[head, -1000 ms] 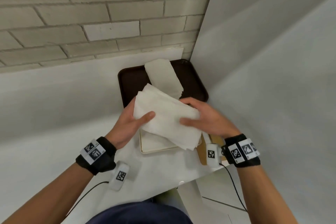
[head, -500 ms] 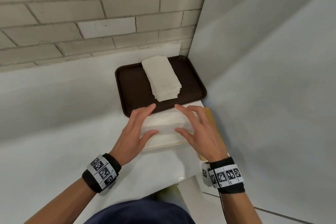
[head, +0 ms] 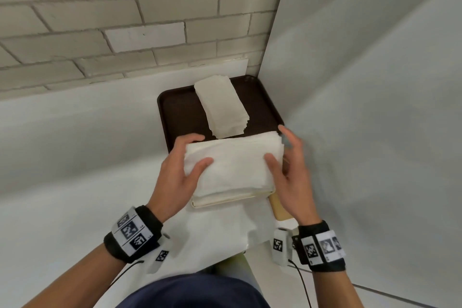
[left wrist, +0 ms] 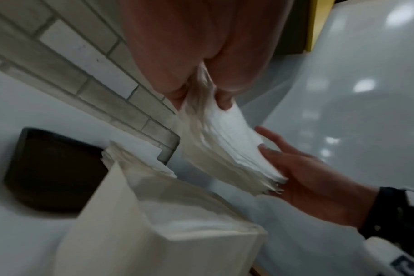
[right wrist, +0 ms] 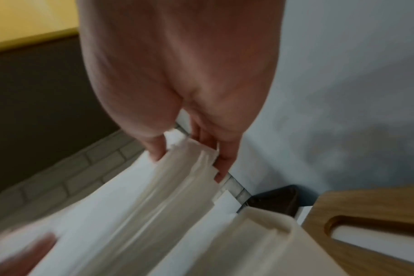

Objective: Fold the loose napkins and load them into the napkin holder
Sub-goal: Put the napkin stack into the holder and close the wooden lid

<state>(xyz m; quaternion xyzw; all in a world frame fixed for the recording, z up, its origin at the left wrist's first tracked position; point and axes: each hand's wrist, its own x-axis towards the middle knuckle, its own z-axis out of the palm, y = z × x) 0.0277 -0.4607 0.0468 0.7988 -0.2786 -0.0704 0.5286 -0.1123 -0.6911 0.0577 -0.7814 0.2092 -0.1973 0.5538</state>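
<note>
A thick stack of white napkins [head: 235,162] hangs just above the cream napkin holder [head: 232,200]. My left hand [head: 197,152] grips the stack's left end, thumb on top and fingers behind. My right hand [head: 280,145] pinches the right end between thumb and fingers. The left wrist view shows the stack [left wrist: 225,149] fanned at its free edge against my right hand [left wrist: 307,177], with the holder [left wrist: 201,233] below and napkins inside it. In the right wrist view the stack [right wrist: 130,205] is blurred beside the holder [right wrist: 260,224]. A second folded stack [head: 222,107] lies on the brown tray [head: 180,112].
The tray sits in the corner between the brick wall and a grey side panel [head: 362,107]. A wooden board [head: 280,207] lies under the holder's right side, near the table's edge. White tabletop [head: 75,157] stretches to the left.
Half a second ago both hands lay flat on napkins in the holder. Now they grip a stack raised above it.
</note>
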